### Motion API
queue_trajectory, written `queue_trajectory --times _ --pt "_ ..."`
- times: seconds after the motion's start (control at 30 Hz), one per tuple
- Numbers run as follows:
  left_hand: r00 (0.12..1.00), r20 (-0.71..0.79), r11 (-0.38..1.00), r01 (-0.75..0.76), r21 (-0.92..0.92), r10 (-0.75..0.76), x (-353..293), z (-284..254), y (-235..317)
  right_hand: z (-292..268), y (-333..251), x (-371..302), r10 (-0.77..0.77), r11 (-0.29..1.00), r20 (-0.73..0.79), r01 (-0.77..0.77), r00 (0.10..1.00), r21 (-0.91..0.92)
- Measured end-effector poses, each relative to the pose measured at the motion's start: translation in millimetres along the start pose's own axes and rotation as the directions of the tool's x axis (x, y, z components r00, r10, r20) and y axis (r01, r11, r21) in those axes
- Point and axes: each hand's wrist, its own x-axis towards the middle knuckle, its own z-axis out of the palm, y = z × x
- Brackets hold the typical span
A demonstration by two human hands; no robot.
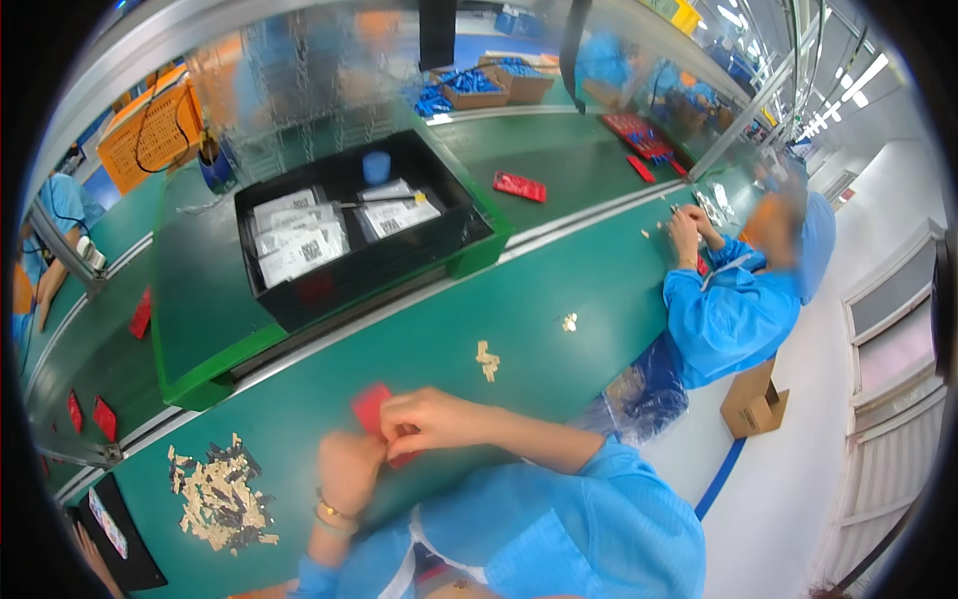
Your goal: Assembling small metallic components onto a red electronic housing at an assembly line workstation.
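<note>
A flat red rectangular piece [371, 407] is between my two hands, above the green table. My right hand [429, 419] is closed, its thumb and fingers pinched together on the piece near its middle. Pressed close beside it, my left hand [349, 469] is curled against the same red piece and somewhat blurred by motion; a bracelet circles its wrist. The fingertips meet, so any small part between them is hidden. To the left of my left hand lies a loose heap of small beige and dark strips [222, 494].
Small beige piles [487, 360] [570, 322] lie to the right. Beyond the metal rail, a black bin [364, 270] holds bagged labels and a blue cup [376, 167]. Red pieces [520, 187] rest on the conveyor. A co-worker in blue [733, 309] sits at right; a dark tray [125, 539] is lower left.
</note>
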Motion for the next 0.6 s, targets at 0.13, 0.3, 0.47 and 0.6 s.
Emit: queue_trajectory --times 0.13,0.3,0.47,0.6 --pt "0.999 -0.051 0.998 -0.018 0.061 0.021 -4.8 3.3 -0.6 5.4 -3.9 0.6 -0.056 0.997 -0.052 0.053 0.997 -0.052" --pt "0.999 -0.043 0.995 -0.001 0.096 0.005 -9.3 2.9 -1.3 9.9 1.1 0.1 -0.046 0.992 -0.013 0.044 0.999 -0.115" --pt "1.0 -0.014 0.988 -0.001 0.151 0.004 -17.4 5.4 -3.4 10.3 5.5 2.5 -0.089 0.989 -0.053 0.082 0.995 -0.125" --pt "0.998 0.033 0.991 0.04 0.128 -0.045 -23.5 11.3 -11.4 15.1 21.5 3.2 -0.061 0.994 -0.066 0.055 0.996 -0.092"
